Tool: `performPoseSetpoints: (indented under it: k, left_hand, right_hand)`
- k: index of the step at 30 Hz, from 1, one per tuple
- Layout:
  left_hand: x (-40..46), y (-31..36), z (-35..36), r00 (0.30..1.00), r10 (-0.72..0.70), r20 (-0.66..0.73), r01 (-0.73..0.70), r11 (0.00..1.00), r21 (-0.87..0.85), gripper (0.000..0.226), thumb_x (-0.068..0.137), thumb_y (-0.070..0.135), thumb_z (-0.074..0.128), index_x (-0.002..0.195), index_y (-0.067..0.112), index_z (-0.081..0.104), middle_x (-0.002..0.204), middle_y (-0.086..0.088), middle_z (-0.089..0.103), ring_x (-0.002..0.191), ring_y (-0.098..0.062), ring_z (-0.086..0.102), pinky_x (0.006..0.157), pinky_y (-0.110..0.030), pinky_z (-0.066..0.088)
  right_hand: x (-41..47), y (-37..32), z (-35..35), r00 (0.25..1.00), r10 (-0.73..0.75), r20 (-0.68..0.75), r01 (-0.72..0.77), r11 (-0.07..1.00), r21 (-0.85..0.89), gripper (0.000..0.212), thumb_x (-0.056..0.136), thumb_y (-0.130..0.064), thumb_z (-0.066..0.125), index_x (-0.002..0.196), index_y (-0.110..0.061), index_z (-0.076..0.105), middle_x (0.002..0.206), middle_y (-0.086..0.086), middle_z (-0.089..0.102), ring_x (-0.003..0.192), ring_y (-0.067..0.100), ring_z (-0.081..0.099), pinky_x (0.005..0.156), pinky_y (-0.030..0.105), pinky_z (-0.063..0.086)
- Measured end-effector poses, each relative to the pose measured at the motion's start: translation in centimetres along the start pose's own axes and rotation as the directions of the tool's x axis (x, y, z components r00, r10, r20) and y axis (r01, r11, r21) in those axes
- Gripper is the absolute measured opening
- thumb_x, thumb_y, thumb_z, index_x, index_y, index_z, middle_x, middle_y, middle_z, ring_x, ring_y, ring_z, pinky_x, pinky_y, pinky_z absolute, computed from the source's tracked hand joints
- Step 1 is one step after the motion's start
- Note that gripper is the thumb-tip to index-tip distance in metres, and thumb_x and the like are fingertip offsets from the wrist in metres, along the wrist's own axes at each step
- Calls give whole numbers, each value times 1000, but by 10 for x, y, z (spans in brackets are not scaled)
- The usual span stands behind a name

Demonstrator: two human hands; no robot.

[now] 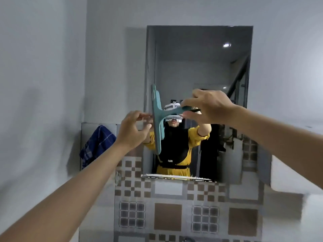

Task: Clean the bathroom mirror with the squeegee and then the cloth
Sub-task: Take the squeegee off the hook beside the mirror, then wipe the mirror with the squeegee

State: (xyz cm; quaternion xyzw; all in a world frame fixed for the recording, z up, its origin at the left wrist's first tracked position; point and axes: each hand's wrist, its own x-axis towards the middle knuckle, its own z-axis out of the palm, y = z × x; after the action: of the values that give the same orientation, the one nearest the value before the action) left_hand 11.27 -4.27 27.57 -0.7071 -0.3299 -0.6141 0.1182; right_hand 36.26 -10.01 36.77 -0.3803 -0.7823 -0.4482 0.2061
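Observation:
A tall rectangular mirror (199,67) hangs on the grey wall ahead. My right hand (208,107) grips the handle of a teal squeegee (158,117), whose blade stands upright against the mirror's left edge. My left hand (134,130) is raised just left of the blade, its fingertips at the blade's edge and its fingers apart. A blue checked cloth (97,144) hangs at the left, below the mirror's level. The mirror reflects a person in yellow with both arms raised.
Patterned brown and grey tiles (167,206) cover the wall below the mirror. A narrow white ledge (174,177) runs along the mirror's bottom edge. Plain grey wall spreads to the left and right.

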Motion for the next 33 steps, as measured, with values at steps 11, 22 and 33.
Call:
performPoseSetpoints:
  k: [11, 22, 33]
  left_hand:
    - [71, -52, 14, 987, -47, 154, 12, 976, 217, 72, 80, 28, 70, 141, 25, 34, 142, -5, 40, 127, -23, 41, 100, -30, 37]
    - [82, -93, 23, 941, -169, 294, 34, 910, 414, 90, 80, 34, 70, 146, 40, 10, 158, -2, 8, 143, -28, 11, 108, -48, 32]
    - [78, -96, 29, 948, -120, 294, -20, 901, 433, 97, 80, 40, 67, 143, 51, -5, 159, -6, 4, 143, -32, 14, 103, -48, 39]
  right_hand:
    - [123, 72, -49, 966, 84, -244, -104, 992, -71, 26, 88, -50, 58, 108, -33, 63, 89, -3, 50, 77, 24, 56, 66, 29, 36]
    - [193, 81, -37, 976, 87, -198, -119, 980, -156, 34, 90, -51, 54, 120, -38, 60, 95, -2, 45, 85, 22, 50, 70, 32, 34]
    - [189, 96, -36, 976, 79, -204, -112, 981, -155, 32, 89, -50, 55, 117, -37, 61, 95, -1, 50, 87, 23, 53, 71, 34, 39]
